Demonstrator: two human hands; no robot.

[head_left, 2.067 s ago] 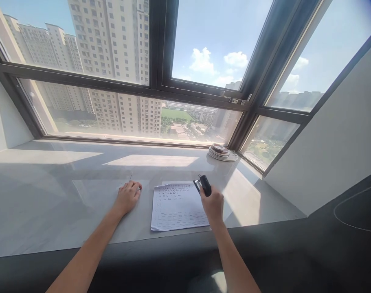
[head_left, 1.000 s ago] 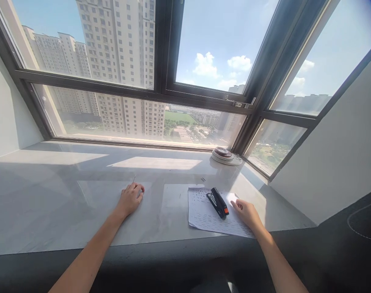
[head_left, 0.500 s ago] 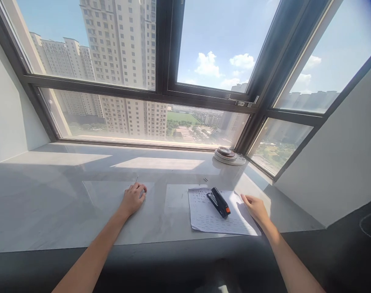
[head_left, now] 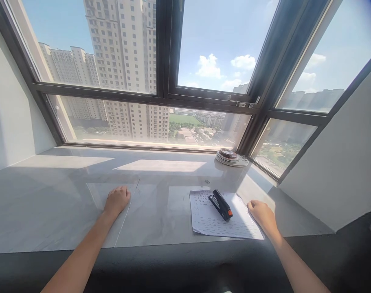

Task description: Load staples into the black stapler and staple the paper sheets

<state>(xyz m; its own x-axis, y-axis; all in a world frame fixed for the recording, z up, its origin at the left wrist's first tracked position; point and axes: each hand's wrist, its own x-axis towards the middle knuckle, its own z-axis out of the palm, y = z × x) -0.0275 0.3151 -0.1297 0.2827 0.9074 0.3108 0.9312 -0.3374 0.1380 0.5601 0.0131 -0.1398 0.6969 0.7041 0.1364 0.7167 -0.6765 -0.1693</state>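
Lower left: I am seeing the left hand (head_left: pixel 118 198) resting farther left than before, fingers curled (right hand (head_left: pixel 262 212) also curled).

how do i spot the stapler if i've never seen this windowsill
Below the big window, on the pale sill, find the white paper near the front edge. The stapler lies slanted on it: black, with a bright orange patch that sets it apart from the paper.

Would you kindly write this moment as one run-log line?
left hand: curled, on sill; right hand: curled, by right edge of paper; stapler: lying on paper; stack of discs: far right of sill
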